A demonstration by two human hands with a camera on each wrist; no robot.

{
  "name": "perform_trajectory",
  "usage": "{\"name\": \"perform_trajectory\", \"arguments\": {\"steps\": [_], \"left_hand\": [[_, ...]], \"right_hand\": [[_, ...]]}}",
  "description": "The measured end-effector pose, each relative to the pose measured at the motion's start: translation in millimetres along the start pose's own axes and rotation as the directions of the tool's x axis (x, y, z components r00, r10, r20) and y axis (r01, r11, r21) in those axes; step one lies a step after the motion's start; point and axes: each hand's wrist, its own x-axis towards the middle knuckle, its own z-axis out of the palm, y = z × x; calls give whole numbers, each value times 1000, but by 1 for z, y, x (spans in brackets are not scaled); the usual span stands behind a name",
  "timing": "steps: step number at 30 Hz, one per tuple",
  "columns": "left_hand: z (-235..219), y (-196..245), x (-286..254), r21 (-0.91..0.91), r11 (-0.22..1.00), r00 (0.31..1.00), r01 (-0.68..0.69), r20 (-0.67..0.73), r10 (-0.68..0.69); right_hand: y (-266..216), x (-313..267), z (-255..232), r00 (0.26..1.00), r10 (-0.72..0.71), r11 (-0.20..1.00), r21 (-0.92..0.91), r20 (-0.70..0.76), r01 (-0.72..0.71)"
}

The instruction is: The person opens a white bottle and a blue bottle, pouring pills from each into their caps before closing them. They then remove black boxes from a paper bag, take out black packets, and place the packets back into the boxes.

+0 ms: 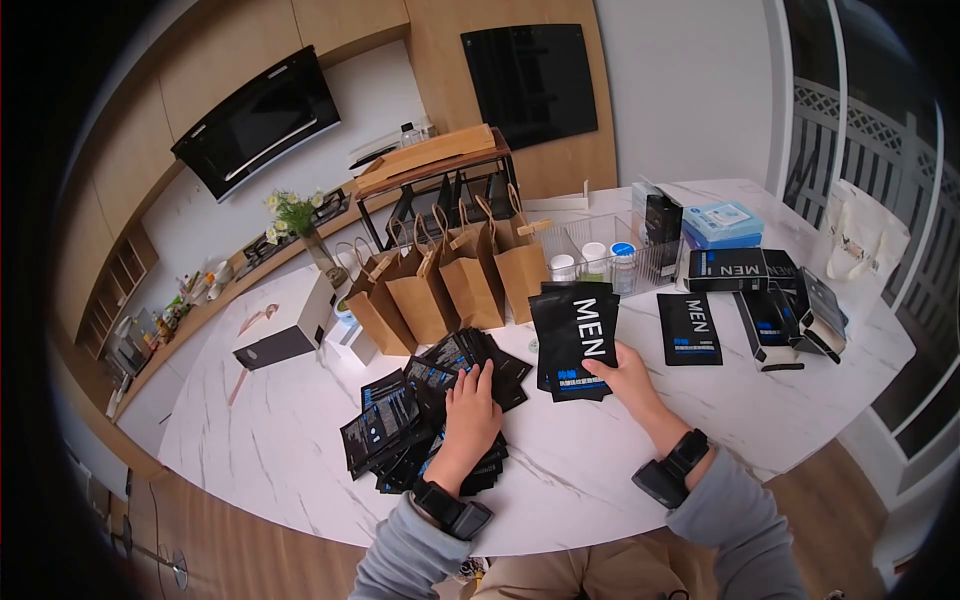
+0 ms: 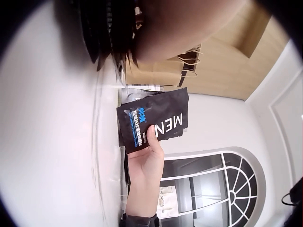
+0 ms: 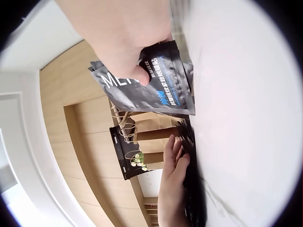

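My right hand grips a few black sachets with white "MEN" lettering, its thumb across the front one. They overlap slightly and face me, held up from the table. The left wrist view shows the same sachets, with the right hand's thumb near their lower edge. My left hand rests on a loose pile of similar black sachets, fingers extended over it. In the right wrist view the left hand lies against the dark pile.
Several brown paper bags with handles stand behind the pile. A clear divided bin holds white bottles. At the right lie another MEN sachet, black boxes and blue packs. A white box sits at the left of the marbled table.
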Motion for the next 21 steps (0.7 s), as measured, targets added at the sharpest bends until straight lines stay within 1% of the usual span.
{"name": "perform_trajectory", "arguments": {"steps": [3, 6, 8, 9, 11, 12, 14, 15, 16, 18, 19, 20, 21], "left_hand": [[-4, -3, 2, -28, 999, 1000, -29, -3, 29], [-10, -2, 2, -54, 998, 999, -45, -34, 43], [-9, -4, 4, -86, 995, 995, -42, -92, 34], [-13, -1, 4, -86, 995, 995, -42, -92, 34], [-25, 7, 4, -13, 1000, 992, 13, -124, -15], [-29, 9, 5, -13, 1000, 992, 12, -124, -13], [-34, 9, 6, 103, 990, 991, 98, -99, -87], [-32, 7, 6, 131, 986, 987, 105, -133, -88], [-32, 7, 7, 131, 986, 987, 105, -133, -87], [-39, 10, 8, 2, 991, 982, 133, -138, -131], [-44, 13, 9, 3, 991, 982, 133, -138, -132], [-50, 18, 9, -135, 991, 966, 16, -252, -50], [-54, 23, 9, -254, 960, 928, -117, -372, 15]], "right_hand": [[6, 2, -1, 1000, -3, 1000, 18, 1, 3], [4, 2, -1, 1000, -21, 1000, 18, -16, 21], [5, 2, -1, 1000, -2, 1000, 15, -18, 2], [6, 3, -1, 1000, -2, 1000, 15, -18, 2], [7, 3, -1, 1000, -8, 1000, 29, -13, 9], [6, 3, -1, 1000, -8, 1000, 29, -14, 9], [5, 2, 0, 1000, -8, 998, 54, -9, 9], [5, 2, -1, 1000, -8, 998, 54, -9, 9], [7, 3, -1, 1000, -12, 999, 44, -9, 12], [7, 3, -1, 1000, -15, 999, 34, -8, 15], [5, 2, -1, 1000, -7, 999, 33, -13, 7], [4, 2, 0, 1000, 0, 999, 32, -19, 0], [4, 2, 0, 1000, 0, 999, 32, -19, 1]]}}
